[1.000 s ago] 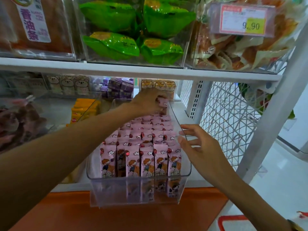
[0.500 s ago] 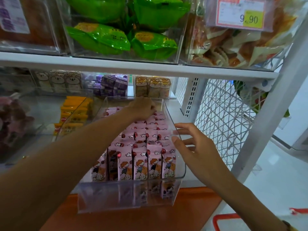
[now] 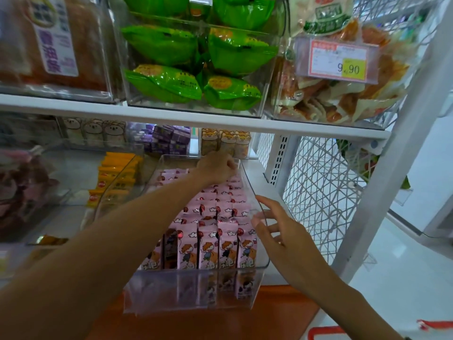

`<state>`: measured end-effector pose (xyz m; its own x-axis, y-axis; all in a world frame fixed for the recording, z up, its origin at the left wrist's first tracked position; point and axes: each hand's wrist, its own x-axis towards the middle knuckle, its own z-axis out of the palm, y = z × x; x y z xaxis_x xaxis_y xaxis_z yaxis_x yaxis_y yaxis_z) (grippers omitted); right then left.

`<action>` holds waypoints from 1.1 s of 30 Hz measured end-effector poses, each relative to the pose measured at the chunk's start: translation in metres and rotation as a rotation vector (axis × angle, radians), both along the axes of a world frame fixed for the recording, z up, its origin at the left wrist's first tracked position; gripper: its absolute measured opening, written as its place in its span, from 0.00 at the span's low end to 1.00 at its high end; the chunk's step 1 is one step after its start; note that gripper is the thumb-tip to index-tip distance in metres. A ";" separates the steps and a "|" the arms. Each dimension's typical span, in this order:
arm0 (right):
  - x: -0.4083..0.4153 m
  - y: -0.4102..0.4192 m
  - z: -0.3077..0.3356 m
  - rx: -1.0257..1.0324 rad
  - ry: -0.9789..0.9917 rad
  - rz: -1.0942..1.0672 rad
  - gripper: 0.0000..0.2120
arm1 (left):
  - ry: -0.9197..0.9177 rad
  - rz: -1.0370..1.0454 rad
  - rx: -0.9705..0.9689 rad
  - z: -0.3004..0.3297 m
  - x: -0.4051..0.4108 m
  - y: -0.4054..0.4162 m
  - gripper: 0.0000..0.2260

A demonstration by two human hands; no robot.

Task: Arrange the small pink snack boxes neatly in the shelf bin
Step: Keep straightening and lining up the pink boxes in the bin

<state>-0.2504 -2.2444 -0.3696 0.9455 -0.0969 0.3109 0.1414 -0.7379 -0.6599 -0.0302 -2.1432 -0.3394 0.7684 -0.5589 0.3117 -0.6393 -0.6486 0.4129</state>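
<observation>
A clear plastic bin [image 3: 191, 298] juts out over the front edge of the lower shelf. It holds several rows of small pink snack boxes [image 3: 208, 249] standing upright, with cartoon figures on their fronts. My left hand [image 3: 215, 168] reaches over them to the bin's back right corner. Its fingers curl down among the rear boxes, and the hand's back hides whether they hold one. My right hand [image 3: 282, 241] is beside the bin's right wall near the front, with fingers spread and fingertips at the wall's rim.
The white upper shelf [image 3: 196, 117] hangs low over the bin and carries a bin of green packets [image 3: 196, 69] and a price tag [image 3: 340, 62]. Orange packets [image 3: 115, 173] lie to the left and purple boxes [image 3: 169, 139] behind. A wire mesh panel [image 3: 318, 192] closes the right side.
My left hand has stayed at the back of the bin, shifting slightly among the rear boxes. My right hand has held its place by the right wall. The view has tilted up.
</observation>
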 end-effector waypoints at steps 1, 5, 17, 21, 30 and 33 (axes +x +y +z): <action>0.000 0.000 0.000 0.000 0.000 -0.006 0.22 | 0.026 0.016 -0.105 0.004 -0.003 0.000 0.09; 0.003 0.001 0.006 0.011 -0.030 -0.068 0.25 | 0.234 0.140 -0.690 0.021 -0.027 0.005 0.07; -0.001 0.049 0.039 0.093 -0.133 0.052 0.30 | 0.761 0.078 -1.273 0.020 -0.153 0.100 0.10; 0.001 0.052 0.040 0.242 -0.223 0.086 0.18 | 0.839 0.085 -1.238 0.018 -0.160 0.111 0.12; -0.002 0.051 0.041 0.290 -0.205 0.108 0.28 | 0.779 -0.035 -1.093 0.012 -0.161 0.115 0.23; -0.002 0.049 0.041 0.374 -0.155 0.078 0.26 | 0.738 -0.094 -1.111 0.013 -0.158 0.116 0.30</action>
<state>-0.2524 -2.1949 -0.3291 0.8991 -0.1598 0.4076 0.3067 -0.4346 -0.8468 -0.1882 -2.0268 -0.3268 0.9255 -0.3414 0.1639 -0.0628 0.2884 0.9555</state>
